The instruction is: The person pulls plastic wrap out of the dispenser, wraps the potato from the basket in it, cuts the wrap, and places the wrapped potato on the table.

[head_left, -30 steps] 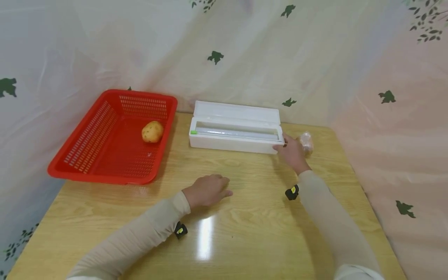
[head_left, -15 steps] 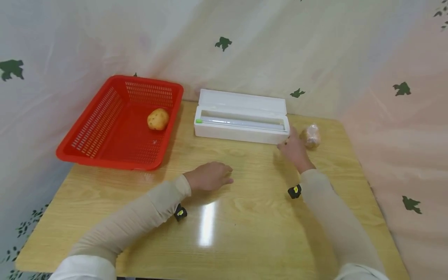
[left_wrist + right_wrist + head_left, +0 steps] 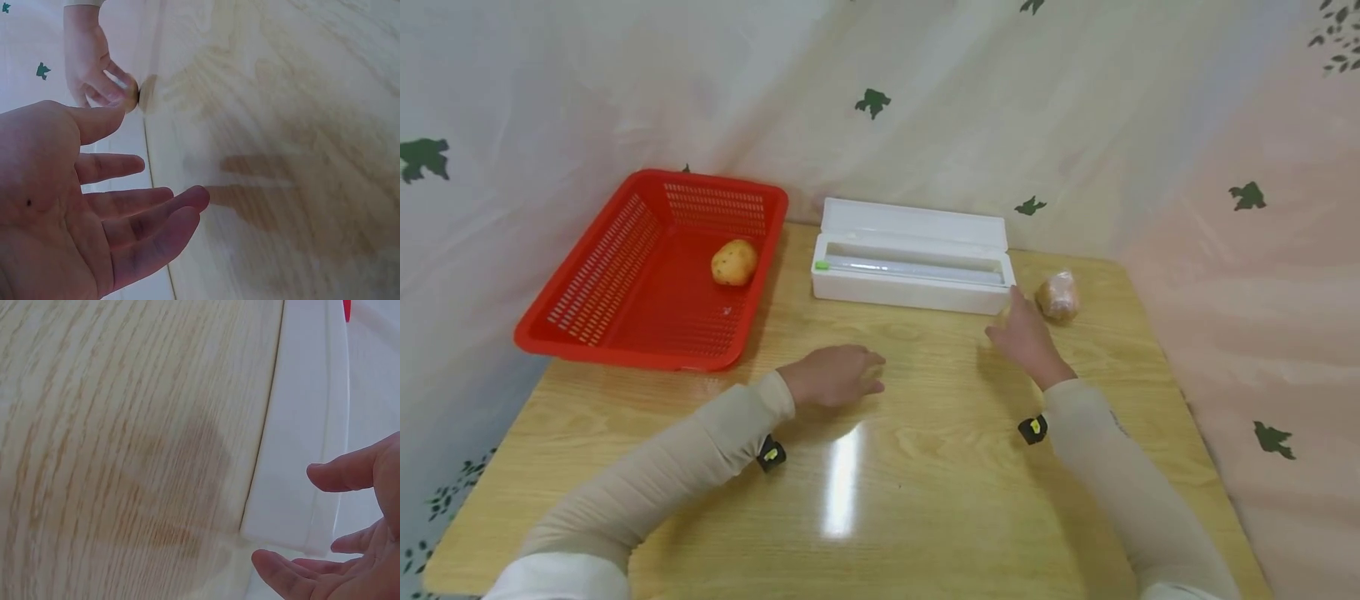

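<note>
A long white cling film dispenser (image 3: 913, 290) stands at the back middle with its lid (image 3: 916, 223) raised. A clear roll of film (image 3: 910, 268) lies inside, and a green slider (image 3: 822, 266) sits at the left end of its front edge. My right hand (image 3: 1024, 337) is at the dispenser's right end, fingers loosely bent and gripping nothing; in the right wrist view the thumb (image 3: 340, 475) is beside the white wall. My left hand (image 3: 833, 377) hovers over the table's middle, fingers spread, palm bare in the left wrist view.
A red plastic basket (image 3: 625, 357) at the left holds a potato (image 3: 734, 262). Right of my right hand lies a brownish lump wrapped in clear film (image 3: 1058, 297). A patterned cloth (image 3: 940, 100) hangs behind the wooden table (image 3: 940, 500).
My right hand has come off the dispenser's right end and drawn slightly toward me. My left hand has shifted a little to the left. The head view has tilted somewhat.
</note>
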Action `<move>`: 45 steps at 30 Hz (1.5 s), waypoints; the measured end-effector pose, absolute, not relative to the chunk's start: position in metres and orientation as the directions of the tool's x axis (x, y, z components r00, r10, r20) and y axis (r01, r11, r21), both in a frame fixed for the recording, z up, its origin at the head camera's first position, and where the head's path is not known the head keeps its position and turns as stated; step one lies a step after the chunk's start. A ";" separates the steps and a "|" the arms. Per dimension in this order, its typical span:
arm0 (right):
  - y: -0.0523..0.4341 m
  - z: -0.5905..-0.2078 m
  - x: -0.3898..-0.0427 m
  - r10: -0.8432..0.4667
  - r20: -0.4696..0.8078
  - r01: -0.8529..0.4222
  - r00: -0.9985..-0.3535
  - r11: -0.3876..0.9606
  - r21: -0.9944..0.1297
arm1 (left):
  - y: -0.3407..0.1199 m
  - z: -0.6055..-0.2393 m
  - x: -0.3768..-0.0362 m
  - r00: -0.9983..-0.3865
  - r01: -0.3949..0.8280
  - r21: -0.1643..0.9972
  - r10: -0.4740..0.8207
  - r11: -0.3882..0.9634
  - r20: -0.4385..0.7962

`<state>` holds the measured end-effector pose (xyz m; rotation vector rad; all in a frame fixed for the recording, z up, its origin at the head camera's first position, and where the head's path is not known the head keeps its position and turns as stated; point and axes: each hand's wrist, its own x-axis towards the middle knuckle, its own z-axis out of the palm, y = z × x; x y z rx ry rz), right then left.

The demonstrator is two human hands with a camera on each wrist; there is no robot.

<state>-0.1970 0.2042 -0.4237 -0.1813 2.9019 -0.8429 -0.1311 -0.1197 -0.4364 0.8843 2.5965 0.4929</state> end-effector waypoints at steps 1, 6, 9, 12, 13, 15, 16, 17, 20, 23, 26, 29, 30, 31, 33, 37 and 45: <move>0.205 -0.423 -0.197 -0.145 -0.072 -0.085 -0.987 0.843 -0.531 | -0.120 -0.434 -0.133 -0.746 0.509 0.426 0.630 0.748 -0.216; 0.209 -0.421 -0.201 -0.134 -0.011 -0.114 -0.991 0.877 -0.466 | -0.124 -0.424 -0.147 -0.780 0.535 0.338 0.606 0.774 -0.153; 0.205 -0.419 -0.212 -0.186 0.070 -0.199 -0.980 0.908 -0.369 | -0.127 -0.412 -0.162 -0.816 0.536 0.260 0.572 0.803 -0.086; 0.197 -0.417 -0.229 -0.293 0.132 -0.317 -0.947 0.916 -0.245 | -0.130 -0.397 -0.183 -0.846 0.520 0.190 0.532 0.832 -0.013; 0.194 -0.417 -0.234 -0.325 0.138 -0.349 -0.936 0.913 -0.211 | -0.130 -0.394 -0.191 -0.855 0.511 0.178 0.519 0.841 0.002; 0.187 -0.417 -0.244 -0.377 0.132 -0.395 -0.917 0.904 -0.163 | -0.130 -0.389 -0.208 -0.867 0.493 0.175 0.498 0.852 0.017; 0.184 -0.418 -0.247 -0.392 0.118 -0.407 -0.912 0.901 -0.152 | -0.130 -0.388 -0.216 -0.872 0.485 0.176 0.490 0.857 0.017; 0.181 -0.419 -0.250 -0.400 0.101 -0.411 -0.911 0.900 -0.146 | -0.130 -0.389 -0.223 -0.875 0.478 0.182 0.485 0.859 0.011; 0.175 -0.423 -0.254 -0.401 0.043 -0.402 -0.915 0.903 -0.152 | -0.131 -0.393 -0.240 -0.878 0.463 0.207 0.478 0.862 -0.027; 0.172 -0.423 -0.256 -0.391 0.012 -0.387 -0.920 0.908 -0.163 | -0.134 -0.398 -0.252 -0.871 0.476 0.200 0.491 0.856 -0.031; 0.171 -0.418 -0.259 -0.387 0.011 -0.384 -0.922 0.908 -0.170 | -0.137 -0.397 -0.263 -0.878 0.464 0.212 0.479 0.860 -0.019; 0.171 -0.410 -0.264 -0.402 0.011 -0.397 -0.916 0.899 -0.187 | -0.141 -0.389 -0.270 -0.899 0.411 0.259 0.436 0.874 -0.045; 0.171 -0.408 -0.265 -0.407 0.010 -0.401 -0.913 0.895 -0.195 | -0.141 -0.386 -0.271 -0.903 0.393 0.281 0.425 0.876 -0.063; 0.171 -0.406 -0.267 -0.413 0.010 -0.407 -0.911 0.891 -0.202 | -0.141 -0.383 -0.272 -0.905 0.375 0.300 0.416 0.877 -0.084; 0.172 -0.403 -0.269 -0.420 0.003 -0.410 -0.908 0.885 -0.220 | -0.141 -0.379 -0.273 -0.905 0.351 0.332 0.408 0.876 -0.120; 0.175 -0.404 -0.271 -0.408 -0.024 -0.388 -0.913 0.885 -0.257 | -0.138 -0.378 -0.272 -0.896 0.328 0.387 0.414 0.861 -0.161; 0.179 -0.411 -0.272 -0.403 -0.032 -0.385 -0.915 0.892 -0.238 | -0.131 -0.388 -0.269 -0.888 0.319 0.406 0.420 0.856 -0.188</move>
